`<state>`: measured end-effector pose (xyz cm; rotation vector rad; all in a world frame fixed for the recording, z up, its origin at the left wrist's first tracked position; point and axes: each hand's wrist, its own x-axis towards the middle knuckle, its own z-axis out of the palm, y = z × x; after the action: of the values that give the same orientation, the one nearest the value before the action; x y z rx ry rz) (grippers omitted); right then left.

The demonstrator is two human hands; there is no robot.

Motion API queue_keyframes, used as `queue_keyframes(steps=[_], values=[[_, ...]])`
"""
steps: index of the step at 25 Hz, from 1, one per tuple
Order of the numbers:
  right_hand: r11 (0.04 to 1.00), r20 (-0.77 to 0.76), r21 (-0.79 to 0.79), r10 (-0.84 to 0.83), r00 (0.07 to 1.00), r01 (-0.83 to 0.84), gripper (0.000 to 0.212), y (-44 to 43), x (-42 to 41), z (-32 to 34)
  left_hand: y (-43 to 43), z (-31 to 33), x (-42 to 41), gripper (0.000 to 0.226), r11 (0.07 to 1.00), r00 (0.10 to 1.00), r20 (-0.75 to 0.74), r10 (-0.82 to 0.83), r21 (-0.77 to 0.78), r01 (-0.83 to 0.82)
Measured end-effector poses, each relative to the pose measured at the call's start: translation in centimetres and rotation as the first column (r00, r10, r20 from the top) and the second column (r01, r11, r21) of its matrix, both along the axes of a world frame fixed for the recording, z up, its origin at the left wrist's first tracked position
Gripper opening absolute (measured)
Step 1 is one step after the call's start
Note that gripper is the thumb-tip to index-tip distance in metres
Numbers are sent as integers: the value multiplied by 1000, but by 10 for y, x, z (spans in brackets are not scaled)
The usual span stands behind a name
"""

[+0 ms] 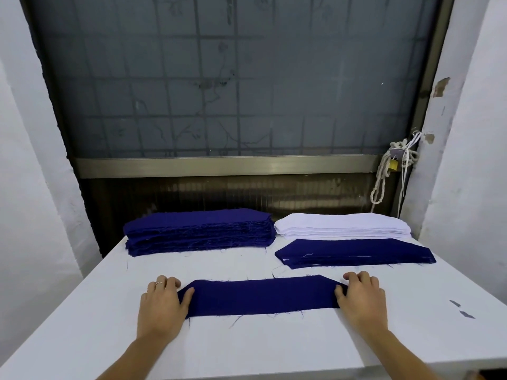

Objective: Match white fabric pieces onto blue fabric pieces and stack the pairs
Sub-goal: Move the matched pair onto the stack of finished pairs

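A single blue fabric piece [260, 297] lies flat on the white table [247, 346] in front of me. My left hand [162, 305] pinches its left end between thumb and fingers. My right hand [362, 300] pinches its right end the same way. Behind it on the right lies a low stack of paired pieces [356, 253] with blue on top and a white edge showing at its left corner. At the back stand a tall stack of blue pieces [200, 231] on the left and a stack of white pieces [343, 226] on the right.
A dark window with a metal sill [219, 165] rises behind the table. A bundle of white rope [389, 171] hangs at the right of the frame. Two small grey fabric scraps [463, 309] lie near the table's right edge. White walls flank both sides.
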<state>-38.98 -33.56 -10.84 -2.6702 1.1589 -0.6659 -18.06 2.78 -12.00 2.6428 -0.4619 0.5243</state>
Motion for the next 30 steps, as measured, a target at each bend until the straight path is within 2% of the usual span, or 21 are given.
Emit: queue_keyframes(steps=[4, 7, 12, 18, 21, 25, 30], values=[[1000, -61, -10, -23, 998, 23, 26, 6, 1, 2, 0, 2, 0, 34, 996, 998, -56, 4, 86, 1], [999, -57, 37, 25, 998, -23, 19, 6, 0, 5, 3, 3, 4, 33, 998, 996, -73, -52, 31, 54], [980, 137, 147, 118, 984, -138, 9, 3, -5, 7, 5, 5, 3, 29, 993, 990, -98, -98, -77, 91], [946, 250, 275, 102, 963, -172, 11, -2, -8, 6, 0, 10, -1, 31, 1000, 988, -154, -6, -4, 5], [927, 349, 327, 61, 935, -182, 10, -17, -8, 10, -13, 22, 2, 33, 991, 973, -230, -34, -136, 3], [931, 418, 345, -41, 907, -117, 13, -70, -11, 27, -70, 52, 10, 31, 942, 951, -239, -196, -317, 115], [935, 428, 347, -225, 875, 71, 18, -165, -22, 39, -180, 72, 11, 32, 907, 910, -246, -334, -348, 238]])
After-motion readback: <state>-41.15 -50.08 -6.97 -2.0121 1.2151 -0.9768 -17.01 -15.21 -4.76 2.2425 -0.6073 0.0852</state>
